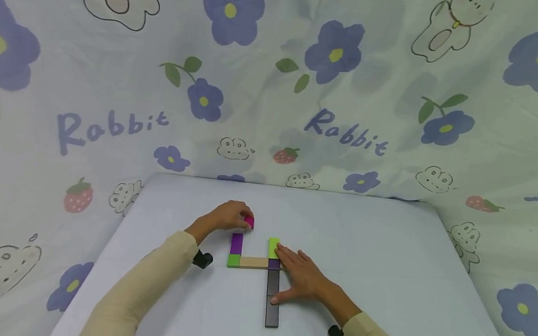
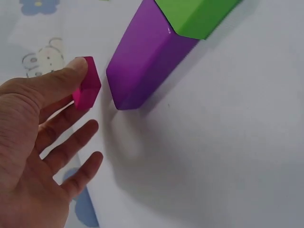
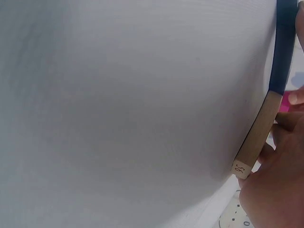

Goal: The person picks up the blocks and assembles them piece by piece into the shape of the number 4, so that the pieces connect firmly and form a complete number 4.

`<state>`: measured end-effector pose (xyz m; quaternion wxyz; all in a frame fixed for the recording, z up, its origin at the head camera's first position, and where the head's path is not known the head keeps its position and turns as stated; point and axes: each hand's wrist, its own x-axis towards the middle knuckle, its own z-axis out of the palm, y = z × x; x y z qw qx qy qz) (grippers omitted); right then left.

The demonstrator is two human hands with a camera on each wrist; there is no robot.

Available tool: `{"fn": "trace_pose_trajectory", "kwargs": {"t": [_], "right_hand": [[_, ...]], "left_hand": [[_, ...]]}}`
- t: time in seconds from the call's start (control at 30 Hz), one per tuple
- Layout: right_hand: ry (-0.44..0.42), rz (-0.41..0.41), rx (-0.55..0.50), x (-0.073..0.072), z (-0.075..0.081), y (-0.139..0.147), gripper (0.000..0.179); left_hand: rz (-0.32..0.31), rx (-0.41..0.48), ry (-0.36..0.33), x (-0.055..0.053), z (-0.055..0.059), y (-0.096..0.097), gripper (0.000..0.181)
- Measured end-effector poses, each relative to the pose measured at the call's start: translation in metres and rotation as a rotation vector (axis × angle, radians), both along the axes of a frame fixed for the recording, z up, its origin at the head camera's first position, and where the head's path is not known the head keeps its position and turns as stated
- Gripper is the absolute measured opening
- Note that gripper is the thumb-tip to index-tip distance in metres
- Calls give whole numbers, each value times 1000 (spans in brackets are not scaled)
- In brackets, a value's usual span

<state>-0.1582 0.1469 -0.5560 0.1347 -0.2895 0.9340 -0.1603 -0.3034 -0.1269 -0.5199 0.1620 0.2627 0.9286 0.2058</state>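
My left hand (image 1: 228, 216) pinches a small magenta block (image 2: 89, 85) between thumb and forefinger, its other fingers spread. The block is held up just beyond the end of a purple block (image 1: 236, 244). That purple block meets a small green block (image 1: 233, 261) at the corner. From there a tan wooden bar (image 1: 253, 263) runs right to a small dark purple block (image 1: 274, 264). My right hand (image 1: 306, 278) rests spread on the right side of the layout, fingertips at a lime block (image 1: 274, 247) and thumb at the dark grey blocks (image 1: 272, 312). It hides part of the row.
All the blocks lie on a white tabletop (image 1: 386, 253). A patterned cloth (image 1: 266, 93) with flowers and rabbits hangs behind and beside the table. In the right wrist view a wooden block (image 3: 259, 135) with a number on its end lies by the hand.
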Motion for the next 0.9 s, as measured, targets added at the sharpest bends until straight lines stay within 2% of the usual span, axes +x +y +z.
{"fn": "trace_pose_trajectory", "kwargs": {"t": [0.13,0.23,0.57,0.9], "right_hand": [[1,-5,-6,0,0,0,126],[1,-7,-11,1,0,1,125],[-5,-5,-26,2,2,0,125],[1,1,-26,0,0,2,126]], "left_hand": [[50,17,-35,3,-2,-7,36],[66,30,-44,6,-3,-12,35],[75,63,-49,13,-6,-26,33],[84,73,-47,18,-5,-28,34]]}}
